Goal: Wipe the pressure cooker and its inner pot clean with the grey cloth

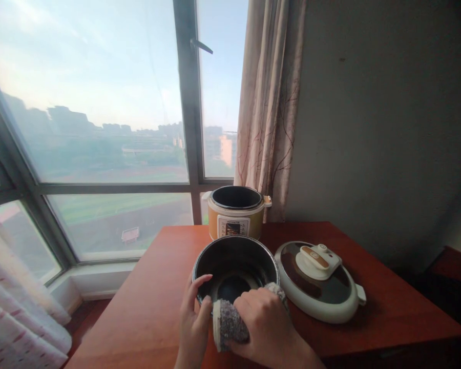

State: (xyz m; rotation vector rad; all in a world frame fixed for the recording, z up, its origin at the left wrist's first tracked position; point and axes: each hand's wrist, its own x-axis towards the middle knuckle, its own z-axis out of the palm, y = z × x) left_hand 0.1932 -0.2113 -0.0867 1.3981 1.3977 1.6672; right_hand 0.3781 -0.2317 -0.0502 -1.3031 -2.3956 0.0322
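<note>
Pot: a dark, round, open pot (236, 271) is near the front of the table, its mouth tipped toward the viewer so that the inside shows; it is just in front of the cooker and left of the lid.
Left hand: the left hand (194, 318) grips the pot at its near left side, forefinger bent over the rim and thumb at the edge below it; the other fingers are hidden.
Right hand: the right hand (263, 312) is closed around a cloth at the near right side of the pot, knuckles up; its fingertips cannot be seen.
Cloth: the grey, fuzzy cloth (230, 325) with a pale edge sticks out on both sides of the right hand and overlaps the pot's near rim.
Cooker: the tan and white cooker (236, 211) stands upright and open behind the pot, its front panel partly showing.
Lid: the round lid (317, 292) lies flat, with its white and brown handle (317, 261) on top.
Table: all of these are on or above a reddish-brown table (138, 312).
Window: a large window (111, 154) is to the left, with a pale curtain (271, 102) behind the cooker.
</note>
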